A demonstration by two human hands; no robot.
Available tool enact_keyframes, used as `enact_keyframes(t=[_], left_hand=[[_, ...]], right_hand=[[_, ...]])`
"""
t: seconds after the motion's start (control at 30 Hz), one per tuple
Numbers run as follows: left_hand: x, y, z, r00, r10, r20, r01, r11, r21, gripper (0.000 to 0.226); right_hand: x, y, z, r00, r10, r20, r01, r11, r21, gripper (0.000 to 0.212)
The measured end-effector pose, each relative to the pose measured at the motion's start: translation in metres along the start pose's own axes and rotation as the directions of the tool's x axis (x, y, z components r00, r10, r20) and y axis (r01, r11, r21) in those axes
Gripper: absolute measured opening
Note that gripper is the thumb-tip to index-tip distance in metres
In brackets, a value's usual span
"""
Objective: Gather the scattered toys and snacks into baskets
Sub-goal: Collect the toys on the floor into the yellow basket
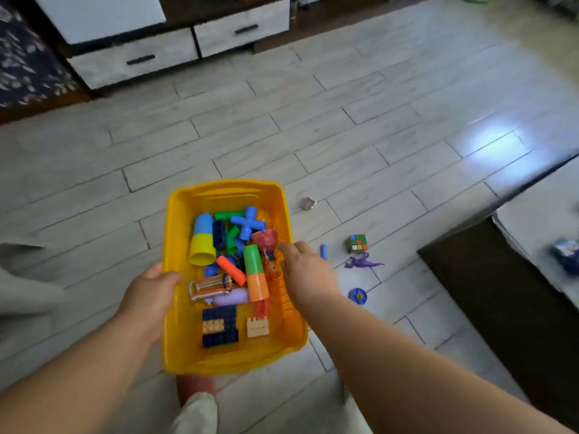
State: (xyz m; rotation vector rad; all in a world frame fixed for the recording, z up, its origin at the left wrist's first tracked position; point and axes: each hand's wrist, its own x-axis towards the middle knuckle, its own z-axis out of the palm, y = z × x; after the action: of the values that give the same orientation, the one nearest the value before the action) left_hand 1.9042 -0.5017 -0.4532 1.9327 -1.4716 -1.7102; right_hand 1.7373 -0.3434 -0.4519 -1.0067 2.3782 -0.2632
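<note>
A yellow plastic basket point(225, 186) is held above the tiled floor. My left hand point(150, 296) grips its left rim. Inside lie several toys: stacked cups, blue and green tube pieces, building bricks, an orange stick and a red piece point(264, 240). My right hand point(305, 274) hovers over the basket's right rim, fingers loose, fingertips beside the red piece, with nothing seen in its grasp. On the floor to the right lie a small blue stick point(323, 251), a colour cube point(357, 243), a purple dinosaur point(363, 262), a blue disc point(357, 296) and a small wrapped item point(307, 203).
A cabinet with two pale drawers point(138, 61) stands along the far wall. A dark low table point(501, 292) fills the right side, with a blue packet point(567, 255) on its pale top. My foot point(195, 402) is below the basket. A patterned dark cloth point(25, 57) is at far left.
</note>
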Motion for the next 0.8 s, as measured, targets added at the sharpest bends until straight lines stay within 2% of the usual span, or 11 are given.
enact_keyframes(t=[0.1,0.23,0.4,0.5,0.6,0.8], left_hand=[[0.032,-0.004,-0.022,0.996,0.067,0.062,-0.075,0.987,0.144,0.014],[0.071,-0.029,-0.040,0.995,0.064,0.073,-0.079,0.970,0.231,0.012],[0.139,-0.096,-0.030,0.999,-0.018,0.048,0.010,0.987,0.159,0.016],[0.172,-0.131,-0.010,0.998,-0.061,0.020,0.058,0.990,0.127,0.021],[0.199,-0.161,0.005,0.998,-0.065,0.003,0.065,0.995,0.074,0.012],[0.252,-0.211,0.022,0.996,-0.081,-0.022,0.080,0.997,-0.020,0.017]], right_hand=[[0.006,-0.023,0.050,0.994,0.112,-0.017,-0.110,0.990,0.083,0.046],[0.018,-0.039,0.102,0.990,0.137,0.014,-0.138,0.981,0.134,0.043],[0.058,-0.018,0.175,0.994,0.100,0.047,-0.106,0.983,0.150,0.043],[0.087,0.005,0.212,0.994,0.080,0.080,-0.092,0.983,0.161,0.051],[0.110,0.022,0.245,0.997,0.015,0.070,-0.028,0.982,0.186,0.060],[0.156,0.044,0.299,0.999,-0.054,-0.001,0.052,0.966,0.254,0.050]])
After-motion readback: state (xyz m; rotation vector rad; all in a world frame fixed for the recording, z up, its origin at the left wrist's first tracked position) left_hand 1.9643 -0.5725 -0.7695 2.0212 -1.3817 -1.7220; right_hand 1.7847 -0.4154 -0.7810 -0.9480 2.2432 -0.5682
